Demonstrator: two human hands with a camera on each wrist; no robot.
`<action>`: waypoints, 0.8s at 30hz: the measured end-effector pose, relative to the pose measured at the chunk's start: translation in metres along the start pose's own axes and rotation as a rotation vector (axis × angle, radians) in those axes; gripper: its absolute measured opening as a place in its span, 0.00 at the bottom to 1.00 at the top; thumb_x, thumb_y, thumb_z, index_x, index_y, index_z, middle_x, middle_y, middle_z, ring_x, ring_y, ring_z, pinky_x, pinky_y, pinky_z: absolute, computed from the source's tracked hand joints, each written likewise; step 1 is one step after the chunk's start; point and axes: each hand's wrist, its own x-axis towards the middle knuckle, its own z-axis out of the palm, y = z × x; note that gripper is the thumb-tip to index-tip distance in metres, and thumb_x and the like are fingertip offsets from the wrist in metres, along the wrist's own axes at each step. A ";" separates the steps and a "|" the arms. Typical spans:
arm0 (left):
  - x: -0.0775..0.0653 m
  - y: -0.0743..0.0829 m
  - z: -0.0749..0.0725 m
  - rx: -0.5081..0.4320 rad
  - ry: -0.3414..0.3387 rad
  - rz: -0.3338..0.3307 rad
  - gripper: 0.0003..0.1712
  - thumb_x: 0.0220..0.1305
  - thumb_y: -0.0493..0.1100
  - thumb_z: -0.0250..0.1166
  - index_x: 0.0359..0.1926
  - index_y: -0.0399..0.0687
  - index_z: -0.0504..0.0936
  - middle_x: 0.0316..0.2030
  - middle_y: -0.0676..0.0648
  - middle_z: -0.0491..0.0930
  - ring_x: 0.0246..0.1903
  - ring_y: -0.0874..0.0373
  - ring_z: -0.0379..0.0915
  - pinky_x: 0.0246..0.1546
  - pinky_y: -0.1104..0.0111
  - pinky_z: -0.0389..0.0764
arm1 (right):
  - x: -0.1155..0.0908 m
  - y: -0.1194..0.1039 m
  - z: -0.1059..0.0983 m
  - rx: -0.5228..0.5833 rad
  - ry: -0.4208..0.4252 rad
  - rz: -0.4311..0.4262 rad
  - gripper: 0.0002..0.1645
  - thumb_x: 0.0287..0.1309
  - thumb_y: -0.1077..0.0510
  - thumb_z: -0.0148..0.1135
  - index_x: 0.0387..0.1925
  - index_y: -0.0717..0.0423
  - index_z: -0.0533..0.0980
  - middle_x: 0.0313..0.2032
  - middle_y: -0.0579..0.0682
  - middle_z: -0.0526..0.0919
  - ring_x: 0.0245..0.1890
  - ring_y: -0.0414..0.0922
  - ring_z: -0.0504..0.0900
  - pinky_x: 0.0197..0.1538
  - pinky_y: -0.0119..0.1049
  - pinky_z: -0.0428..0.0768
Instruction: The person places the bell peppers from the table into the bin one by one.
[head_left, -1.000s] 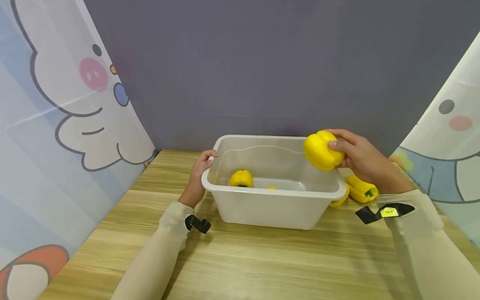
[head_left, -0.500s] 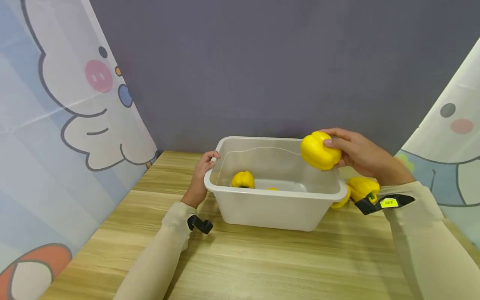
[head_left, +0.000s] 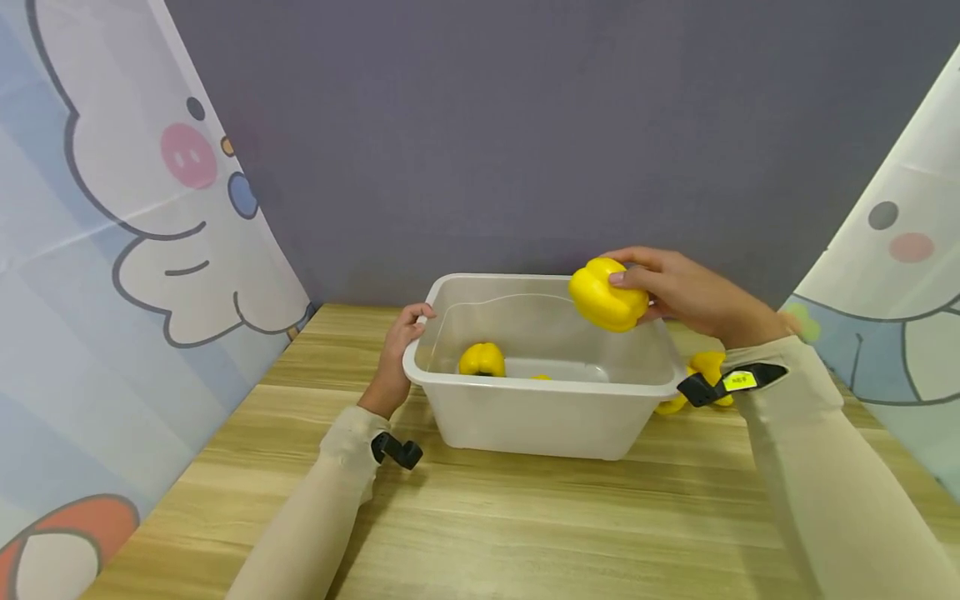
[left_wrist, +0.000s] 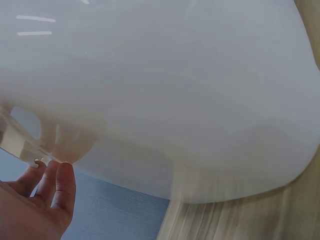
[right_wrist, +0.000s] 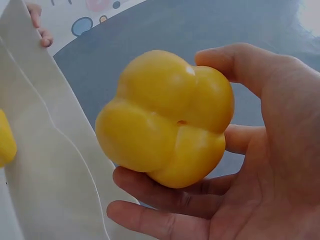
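My right hand [head_left: 682, 292] grips a yellow bell pepper [head_left: 604, 296] above the right part of a white plastic bin [head_left: 540, 417]. In the right wrist view the pepper's lobed bottom [right_wrist: 165, 120] faces the camera, thumb and fingers around it. My left hand [head_left: 393, 358] holds the bin's left rim, fingers hooked over the edge; the left wrist view shows its fingertips [left_wrist: 65, 187] at the bin's outer wall [left_wrist: 175, 90]. Inside the bin lies another yellow bell pepper [head_left: 482, 359] at the left, and a sliver of yellow [head_left: 541, 377] shows over the front rim.
More yellow bell peppers [head_left: 707, 365] lie on the wooden table [head_left: 480, 525] right of the bin, partly hidden by my right wrist. A grey wall panel [head_left: 525, 142] stands behind, with cartoon-printed sheets [head_left: 150, 208] at both sides.
My right hand has moved left with the bell pepper, from the bin's right edge to farther over its inside. My left hand stays on the rim.
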 end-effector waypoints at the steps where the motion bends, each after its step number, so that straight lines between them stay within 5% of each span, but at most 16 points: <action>1: 0.000 0.000 0.000 0.007 -0.001 -0.001 0.12 0.68 0.42 0.48 0.48 0.43 0.70 0.45 0.39 0.68 0.39 0.49 0.69 0.39 0.68 0.77 | 0.002 0.000 0.001 0.010 -0.002 -0.003 0.30 0.72 0.51 0.55 0.70 0.59 0.64 0.52 0.59 0.76 0.41 0.51 0.81 0.44 0.43 0.84; 11: 0.002 -0.004 0.004 -0.017 0.028 -0.021 0.09 0.66 0.41 0.50 0.45 0.49 0.73 0.41 0.44 0.71 0.35 0.59 0.71 0.37 0.72 0.76 | 0.019 0.012 0.001 0.132 -0.009 -0.019 0.32 0.74 0.48 0.53 0.69 0.62 0.63 0.52 0.58 0.75 0.43 0.53 0.83 0.44 0.49 0.84; 24: 0.004 -0.004 0.006 -0.029 0.042 0.009 0.09 0.65 0.39 0.49 0.42 0.49 0.74 0.39 0.46 0.71 0.34 0.60 0.71 0.37 0.73 0.75 | 0.038 0.007 0.006 0.175 -0.036 -0.015 0.34 0.73 0.46 0.54 0.70 0.61 0.63 0.56 0.58 0.73 0.46 0.52 0.81 0.47 0.50 0.83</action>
